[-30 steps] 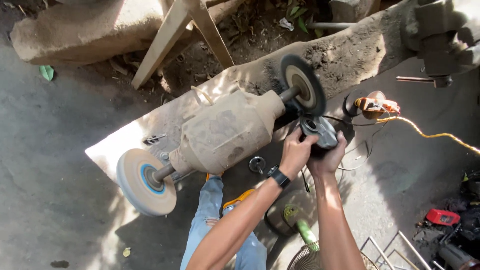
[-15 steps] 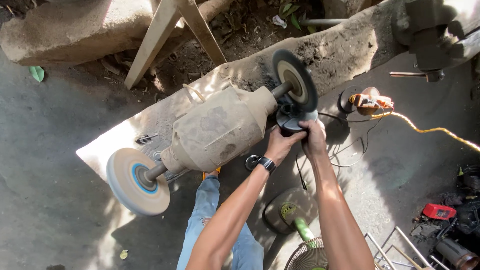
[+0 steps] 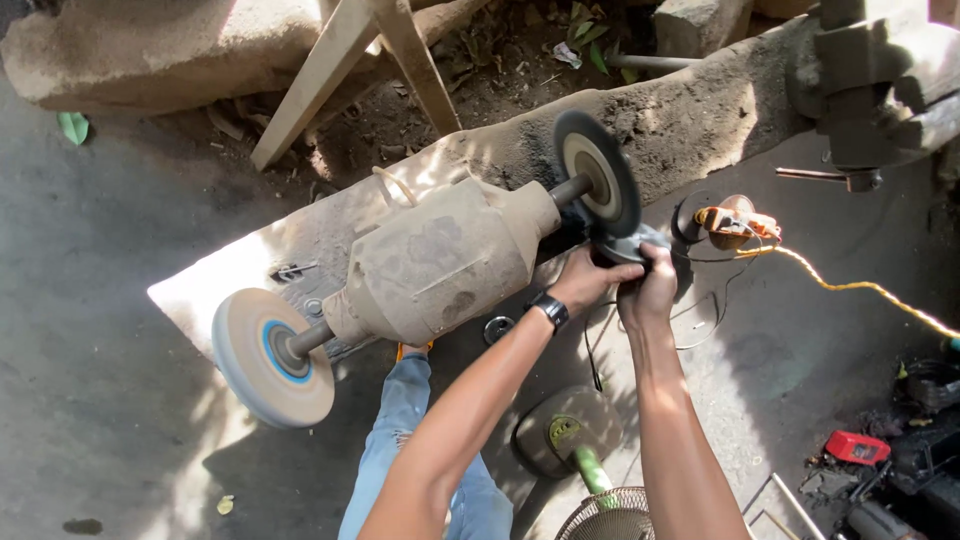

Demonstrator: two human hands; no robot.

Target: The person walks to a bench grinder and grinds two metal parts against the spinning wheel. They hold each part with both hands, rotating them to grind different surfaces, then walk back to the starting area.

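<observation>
Both hands are gripping a small dark metal part (image 3: 628,250) w/ closed fingers, pressing it to the dark grinding wheel (image 3: 600,185) at 1 o'clock of the bench grinder (image 3: 440,262). Left hand (image 3: 585,280) is steadying, right hand (image 3: 650,290) is pushing. Judging: best w/ light, even pressure, fingertips clear of the rim. The dusty slab desk (image 3: 215,285) is carrying the grinder; pale buffing wheel (image 3: 272,357) at 8 o'clock. Concrete floor (image 3: 110,230), yellow cord (image 3: 850,288) at 3 o'clock.

No packages, labels, signs or screens in view.
</observation>
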